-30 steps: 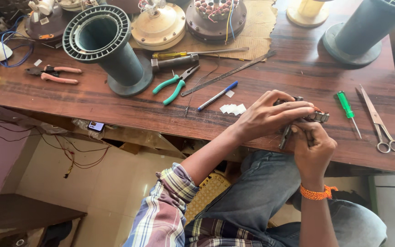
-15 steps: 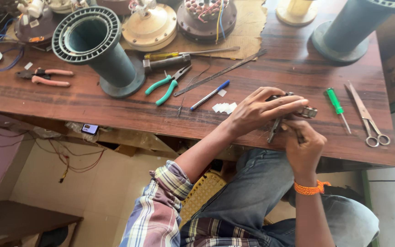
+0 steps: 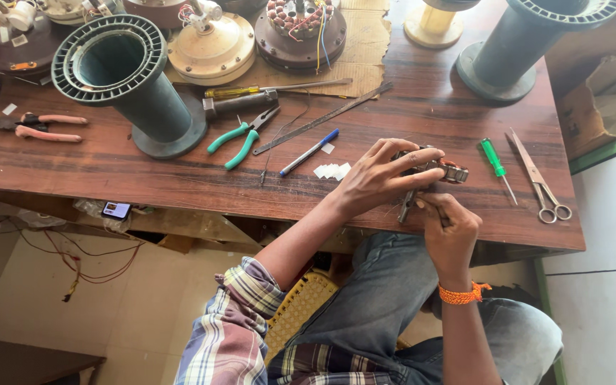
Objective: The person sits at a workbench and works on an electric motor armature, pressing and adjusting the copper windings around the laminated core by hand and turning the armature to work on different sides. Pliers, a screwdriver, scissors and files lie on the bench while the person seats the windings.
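Hardly anything has moved since the earlier frame: both my hands sit at the same spot on the near edge of the surface (image 3: 180, 178), centre-right of frame, only my view has drifted a bit. My left hand (image 3: 376, 178) is spread over the small metal part (image 3: 440, 170), fingers closed down on it as a firm grip, pinning it against the wood. My right hand (image 3: 447, 232), w/ the orange wristband (image 3: 463, 293), is curled narrow round a thin tool (image 3: 406, 207); can't tell exactly what the tip is, too small. To do this bit well, I reckon: keep the left grip steady so the part can't twist, work the tool w/ short controlled moves, and keep it off my left fingertips, which sit v. close. Count of what's about: 1 green screwdriver (image 3: 494, 158) and 1 pair of scissors (image 3: 540, 180) just right of my hands; 1 blue pen (image 3: 309, 152) and a few white paper bits (image 3: 331, 171) just left; 1 green-handled pliers (image 3: 240, 135) and 1 long steel ruler (image 3: 322, 118) further up; 1 yellow-handled screwdriver (image 3: 251, 91) above those; 1 pink-handled pliers (image 3: 37, 127) far left. 2 big dark spools: one upper left (image 3: 119, 78), one upper right (image 3: 529, 39). Along the top edge approx 3 round fan motors, incl. 1 open winding w/ coloured wires (image 3: 299, 28) and 1 cream cover (image 3: 212, 46).
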